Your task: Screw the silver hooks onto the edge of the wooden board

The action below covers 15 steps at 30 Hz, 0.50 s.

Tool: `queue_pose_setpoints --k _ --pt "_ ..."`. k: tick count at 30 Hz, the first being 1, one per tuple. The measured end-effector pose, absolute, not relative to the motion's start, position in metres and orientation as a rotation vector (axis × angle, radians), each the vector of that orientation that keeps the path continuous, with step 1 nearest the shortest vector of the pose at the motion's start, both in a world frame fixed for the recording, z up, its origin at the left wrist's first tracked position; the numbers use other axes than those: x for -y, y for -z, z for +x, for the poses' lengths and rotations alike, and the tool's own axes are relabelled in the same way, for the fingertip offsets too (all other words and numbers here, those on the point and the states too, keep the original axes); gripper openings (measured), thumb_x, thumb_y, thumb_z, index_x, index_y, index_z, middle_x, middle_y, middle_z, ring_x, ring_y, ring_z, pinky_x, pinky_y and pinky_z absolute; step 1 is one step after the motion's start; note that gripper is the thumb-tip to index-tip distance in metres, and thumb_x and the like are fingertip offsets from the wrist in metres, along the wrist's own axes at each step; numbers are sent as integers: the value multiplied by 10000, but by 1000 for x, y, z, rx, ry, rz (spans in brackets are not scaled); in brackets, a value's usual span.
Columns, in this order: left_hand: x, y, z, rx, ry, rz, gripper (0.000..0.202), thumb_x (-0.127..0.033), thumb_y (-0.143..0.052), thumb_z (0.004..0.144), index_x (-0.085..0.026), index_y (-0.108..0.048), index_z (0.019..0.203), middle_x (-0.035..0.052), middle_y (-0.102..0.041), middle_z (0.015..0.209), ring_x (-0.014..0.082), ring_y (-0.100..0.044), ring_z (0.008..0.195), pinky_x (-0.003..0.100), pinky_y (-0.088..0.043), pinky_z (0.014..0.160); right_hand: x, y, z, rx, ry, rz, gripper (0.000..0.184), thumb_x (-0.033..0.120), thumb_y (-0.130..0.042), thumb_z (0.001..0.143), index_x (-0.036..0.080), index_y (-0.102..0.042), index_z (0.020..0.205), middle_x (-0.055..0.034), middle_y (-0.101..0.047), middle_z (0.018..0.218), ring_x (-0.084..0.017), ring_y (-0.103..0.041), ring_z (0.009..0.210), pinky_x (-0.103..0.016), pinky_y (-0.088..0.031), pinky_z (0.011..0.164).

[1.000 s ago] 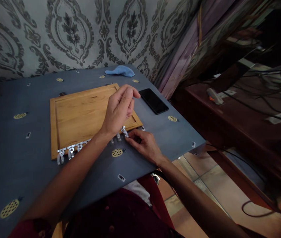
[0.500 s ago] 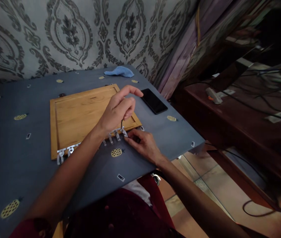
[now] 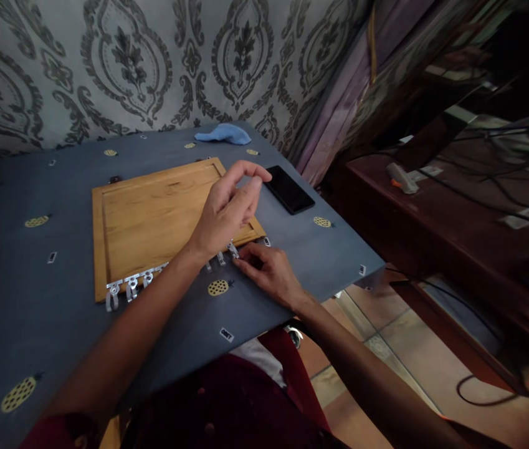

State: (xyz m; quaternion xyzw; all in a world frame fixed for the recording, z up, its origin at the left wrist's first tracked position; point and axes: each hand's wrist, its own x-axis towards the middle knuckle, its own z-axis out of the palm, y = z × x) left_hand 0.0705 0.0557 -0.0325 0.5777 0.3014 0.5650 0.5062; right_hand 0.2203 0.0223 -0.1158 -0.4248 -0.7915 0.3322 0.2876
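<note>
A framed wooden board (image 3: pixel 152 218) lies on the table, with a silver metal rail of hooks (image 3: pixel 132 289) along its near edge. My left hand (image 3: pixel 229 209) hovers over the board's right part, its index finger and thumb curled. The thin dark hex key seen below its fingers a moment ago is hidden behind the hand now. My right hand (image 3: pixel 268 271) rests at the near right corner of the board, thumb and fingertips pinching the rightmost metal hook (image 3: pixel 233 250). My left forearm and hand cover the middle of the rail.
A black phone (image 3: pixel 290 190) lies right of the board, and a blue cloth (image 3: pixel 224 133) at the back. The blue-grey tablecloth (image 3: pixel 264 318) has pineapple prints. Patterned wallpaper rises behind. On the right stands a dark red desk (image 3: pixel 376 181) with cables and a brush-like object (image 3: pixel 402 179).
My left hand has turned and shifted slightly right, and the hex key's shaft has gone out of sight. My right hand stays at the same hook.
</note>
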Motion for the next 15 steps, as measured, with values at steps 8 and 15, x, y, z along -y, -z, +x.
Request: queue_pose_setpoints --k 8,15 --pt "-53 11 47 -1319 -1106 2173 183 -255 -429 986 -193 -594 937 -9 -505 652 150 -499 618 290 -375 648 -22 114 220 2117 -899 -1152 158 318 -612 930 208 -628 818 -3 -644 727 -138 -546 645 -278 -401 638" --pt "-39 -10 40 -1851 -440 2586 298 -347 -396 1042 -169 -621 1125 53 -668 750 220 -664 742 306 -452 701 -22 114 221 2107 -906 -1126 149 316 -615 928 207 -626 826 -2 -655 733 -142 -561 647 -269 -409 637"
